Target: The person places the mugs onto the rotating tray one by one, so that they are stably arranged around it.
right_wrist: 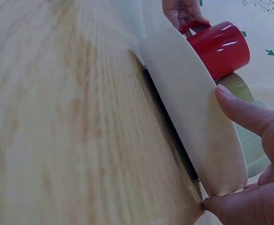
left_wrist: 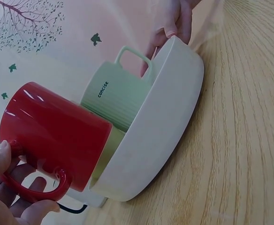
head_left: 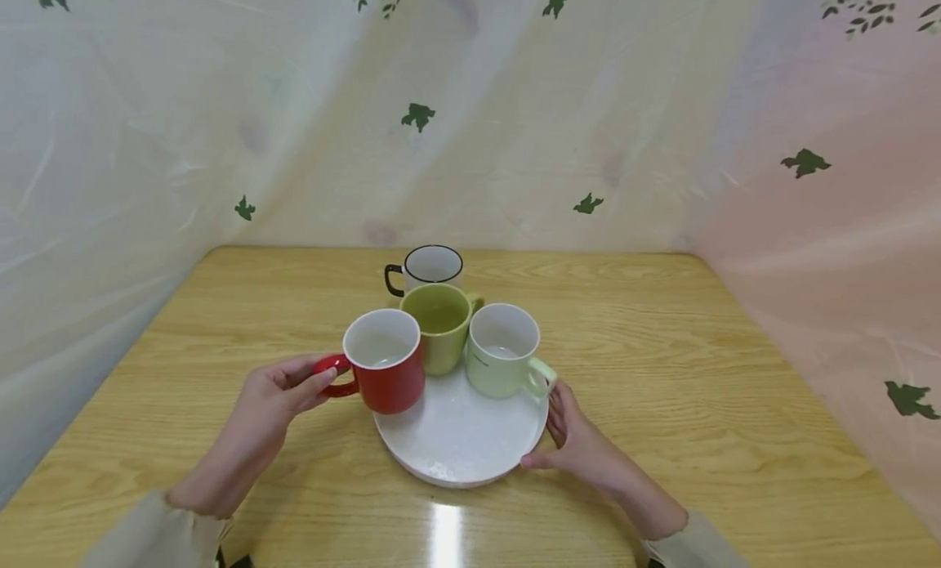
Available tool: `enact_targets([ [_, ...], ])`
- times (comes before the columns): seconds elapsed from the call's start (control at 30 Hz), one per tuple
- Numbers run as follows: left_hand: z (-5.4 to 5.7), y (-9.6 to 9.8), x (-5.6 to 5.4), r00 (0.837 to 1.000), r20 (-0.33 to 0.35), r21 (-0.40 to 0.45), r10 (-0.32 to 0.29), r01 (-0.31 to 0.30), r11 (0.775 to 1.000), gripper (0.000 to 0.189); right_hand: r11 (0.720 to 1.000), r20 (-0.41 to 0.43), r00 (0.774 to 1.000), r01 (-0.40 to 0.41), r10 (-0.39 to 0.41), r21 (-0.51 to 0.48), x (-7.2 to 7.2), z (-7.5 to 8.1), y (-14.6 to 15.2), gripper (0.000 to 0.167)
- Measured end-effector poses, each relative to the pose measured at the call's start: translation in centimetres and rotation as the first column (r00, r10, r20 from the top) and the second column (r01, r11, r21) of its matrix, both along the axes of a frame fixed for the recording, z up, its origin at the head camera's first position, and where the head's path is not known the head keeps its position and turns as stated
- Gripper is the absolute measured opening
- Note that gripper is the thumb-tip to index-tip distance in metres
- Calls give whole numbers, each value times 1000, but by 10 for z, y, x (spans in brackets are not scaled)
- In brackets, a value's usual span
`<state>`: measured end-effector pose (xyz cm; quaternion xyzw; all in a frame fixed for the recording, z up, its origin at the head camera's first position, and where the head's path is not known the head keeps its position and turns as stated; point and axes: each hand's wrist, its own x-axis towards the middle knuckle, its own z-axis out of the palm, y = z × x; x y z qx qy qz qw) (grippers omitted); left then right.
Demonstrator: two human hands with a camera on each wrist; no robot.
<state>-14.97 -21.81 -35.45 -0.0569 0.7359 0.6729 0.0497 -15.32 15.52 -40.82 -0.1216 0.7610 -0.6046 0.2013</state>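
- One red mug (head_left: 393,384) with a white inside is at ten o'clock on the round white dish (head_left: 456,445), overlapping its rim; whether it touches the dish is unclear.
- Of the hands, the left hand (head_left: 275,396) comes in from nine o'clock and grasps the red mug's handle.
- The right hand (head_left: 577,441) grips the dish's edge at three to four o'clock, thumb at the rim.
- An olive mug (head_left: 444,347) stands in the dish near twelve o'clock.
- A pale green mug (head_left: 496,372), lettered "concise", stands upright at one o'clock, handle towards four.
- Beyond the olive mug, towards twelve, is a black-rimmed white mug (head_left: 434,266), partly hidden.
- The wood-grained bench (head_left: 662,347) lies below; a leaf-printed backdrop (head_left: 515,102) rises behind.
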Motion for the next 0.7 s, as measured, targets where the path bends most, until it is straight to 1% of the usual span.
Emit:
enact_targets([
  [0.07, 0, 1, -1, 1000, 11, -8, 3, -3, 1000, 43, 1000, 5, 1000, 0, 0, -2, 0, 0, 0, 122],
  [0.13, 0, 1, -3, 1000, 16, -10, 4, -4, 1000, 44, 1000, 6, 1000, 3, -3, 1, 0, 0, 0, 123],
  [0.33, 1, 3, -6, 1000, -1, -11, -1, 1, 1000, 45, 1000, 0, 1000, 4, -4, 5, 0, 0, 0, 122],
  [0.6, 2, 5, -10, 1000, 17, -30, 3, -3, 1000, 47, 999, -3, 1000, -23, 23, -40, -1, -2, 1, 122],
  [0.7, 3, 7, -11, 1000, 14, -35, 4, -4, 999, 47, 999, 3, 1000, -23, 24, -47, -1, -3, 1, 123],
])
